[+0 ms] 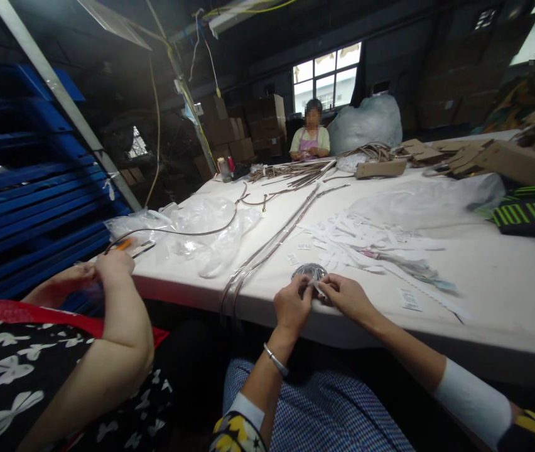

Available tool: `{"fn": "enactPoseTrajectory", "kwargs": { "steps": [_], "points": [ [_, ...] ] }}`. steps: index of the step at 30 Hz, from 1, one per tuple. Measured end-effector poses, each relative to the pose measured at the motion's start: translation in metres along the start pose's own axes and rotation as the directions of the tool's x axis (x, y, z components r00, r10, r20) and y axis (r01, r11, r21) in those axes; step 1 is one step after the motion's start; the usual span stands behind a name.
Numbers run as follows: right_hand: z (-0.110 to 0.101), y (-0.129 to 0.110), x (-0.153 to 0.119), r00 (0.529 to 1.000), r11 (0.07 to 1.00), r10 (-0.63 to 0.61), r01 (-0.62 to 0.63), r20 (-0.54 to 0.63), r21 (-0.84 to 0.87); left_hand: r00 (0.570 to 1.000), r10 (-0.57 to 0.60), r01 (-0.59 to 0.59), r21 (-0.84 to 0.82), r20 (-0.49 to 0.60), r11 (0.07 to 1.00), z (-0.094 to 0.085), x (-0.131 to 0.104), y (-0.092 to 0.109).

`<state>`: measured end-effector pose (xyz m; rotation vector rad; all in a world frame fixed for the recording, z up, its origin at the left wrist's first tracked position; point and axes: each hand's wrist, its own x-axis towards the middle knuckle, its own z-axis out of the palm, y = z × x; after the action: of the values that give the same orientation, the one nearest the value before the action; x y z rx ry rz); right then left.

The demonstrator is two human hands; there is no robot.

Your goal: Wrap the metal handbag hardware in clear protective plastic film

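Coil of thin grey cord (302,270), one: lower centre of the frame, on the near edge of the white-covered table (507,282), partly hidden by the fingers.

Left hand (292,306): at the coil's near side, thumb and forefinger pinched together on a small pale strip (315,284). Right hand (348,296): opposite, thumb and forefinger closed on the same strip; its other fingers curled, detail too small to tell.

Long brown strands (274,245), a bundle: left of the coil, running from the centre of the frame down over the table edge.

White paper strips (362,235), a loose heap: just beyond and right of the coil. Printed labels (410,299), several: around the heap.

Clear plastic bag (211,226), crumpled: left of centre, a dark cord across it. Second clear bag (427,201): right of centre.

Black bag with green lettering (531,210): right edge. Brown cardboard pieces (512,163): upper right.

Co-worker's hand (115,263): left, beside an orange item (125,244). Seated person (311,141): upper centre, across the table.
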<state>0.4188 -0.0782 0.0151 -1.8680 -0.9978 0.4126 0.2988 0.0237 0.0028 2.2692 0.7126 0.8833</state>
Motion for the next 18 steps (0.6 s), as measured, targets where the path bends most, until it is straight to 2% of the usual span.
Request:
{"fn": "enactPoseTrajectory", "kwargs": {
  "steps": [5, 13, 18],
  "points": [
    [0.001, -0.001, -0.001, 0.999, 0.999, -0.033, 0.033, -0.005, -0.04, 1.0, -0.004, 0.005, -0.037, 0.007, 0.999, 0.001, 0.001, -0.005],
    [0.0, -0.012, 0.004, 1.0, 0.994, -0.004, 0.001, -0.024, -0.109, 1.0, 0.012, -0.012, -0.051, 0.002, 0.999, 0.002, 0.001, -0.007],
    [-0.002, -0.012, 0.01, 1.0, 0.996, 0.01, -0.009, 0.012, -0.086, 0.999, 0.05, -0.05, -0.068, -0.007, 0.996, 0.0, 0.0, -0.007]
  ]
}}
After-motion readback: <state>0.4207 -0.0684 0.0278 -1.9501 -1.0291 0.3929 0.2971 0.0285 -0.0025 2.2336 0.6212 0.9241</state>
